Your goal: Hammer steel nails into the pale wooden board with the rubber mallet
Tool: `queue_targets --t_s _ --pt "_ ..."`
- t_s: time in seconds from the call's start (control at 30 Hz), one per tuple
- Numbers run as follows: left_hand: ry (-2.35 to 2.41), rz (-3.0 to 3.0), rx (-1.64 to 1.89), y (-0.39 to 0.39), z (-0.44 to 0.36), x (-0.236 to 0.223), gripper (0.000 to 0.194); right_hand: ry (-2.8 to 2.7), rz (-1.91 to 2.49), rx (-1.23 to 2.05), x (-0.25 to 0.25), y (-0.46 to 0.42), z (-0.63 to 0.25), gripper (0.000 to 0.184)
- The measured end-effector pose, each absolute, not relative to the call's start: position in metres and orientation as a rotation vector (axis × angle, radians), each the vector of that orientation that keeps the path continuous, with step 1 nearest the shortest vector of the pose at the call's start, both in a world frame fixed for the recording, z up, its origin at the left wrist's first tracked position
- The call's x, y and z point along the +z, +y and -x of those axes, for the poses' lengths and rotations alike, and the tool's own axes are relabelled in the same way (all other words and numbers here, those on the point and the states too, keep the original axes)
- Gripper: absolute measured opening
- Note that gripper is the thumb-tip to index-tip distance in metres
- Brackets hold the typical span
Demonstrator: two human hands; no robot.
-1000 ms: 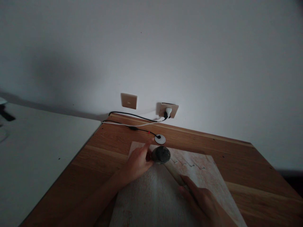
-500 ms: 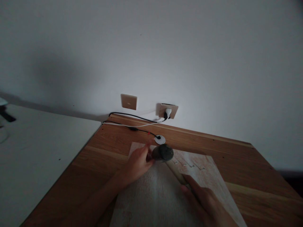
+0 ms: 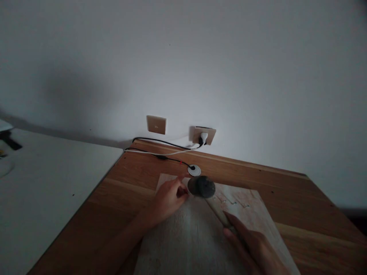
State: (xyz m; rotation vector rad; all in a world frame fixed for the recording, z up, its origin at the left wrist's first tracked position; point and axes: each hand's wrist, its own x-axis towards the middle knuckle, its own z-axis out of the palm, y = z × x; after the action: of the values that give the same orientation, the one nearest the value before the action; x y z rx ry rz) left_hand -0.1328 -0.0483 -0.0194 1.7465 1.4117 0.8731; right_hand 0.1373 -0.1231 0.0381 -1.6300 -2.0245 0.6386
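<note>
- In the head view, the right hand (image 3: 252, 244) is working at the lower right of the frame, its fingers wrapping snugly round the pale handle of a hammer (image 3: 202, 187).
- The hammer's dark cylindrical head is hanging just below the middle of the frame, showing its round face over the far part of a whitish wooden board (image 3: 186, 236); whether it's touching anything underneath, I can't tell.
- And there's the change: compared with half a second ago, that head is sitting slightly further right in the frame, overlapping the left fingertips less.
- For the work in hand, that's giving those fingertips a little more room, while the head is now crowding the leftmost visible nail.
- The left hand (image 3: 168, 196) is resting left of the hammer head, thumb and forefinger curling in narrow; the dim light is hiding whether they're pinching anything.
- Right of the head, small nails (image 3: 235, 203) are lining up across the board's upper part, thin dark lines, probably shadows, trailing from them.
- The board is lying on a brown wooden tabletop (image 3: 126, 183), filling the lower centre.
- Just above its far edge, a round cable grommet (image 3: 194, 170) is taking in a black cable (image 3: 174, 159).
- Higher up, a wall socket (image 3: 211, 133) is holding a white plug (image 3: 203, 136), and a white table (image 3: 65, 168) is filling the lower left.
</note>
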Motion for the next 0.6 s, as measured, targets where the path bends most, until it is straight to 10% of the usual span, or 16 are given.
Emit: queue_targets --t_s 0.6 --pt "1.392 -1.747 0.898 -0.049 0.134 -0.016 0.068 -2.040 1.677 0.769 0.015 -0.122 -0.143 0.079"
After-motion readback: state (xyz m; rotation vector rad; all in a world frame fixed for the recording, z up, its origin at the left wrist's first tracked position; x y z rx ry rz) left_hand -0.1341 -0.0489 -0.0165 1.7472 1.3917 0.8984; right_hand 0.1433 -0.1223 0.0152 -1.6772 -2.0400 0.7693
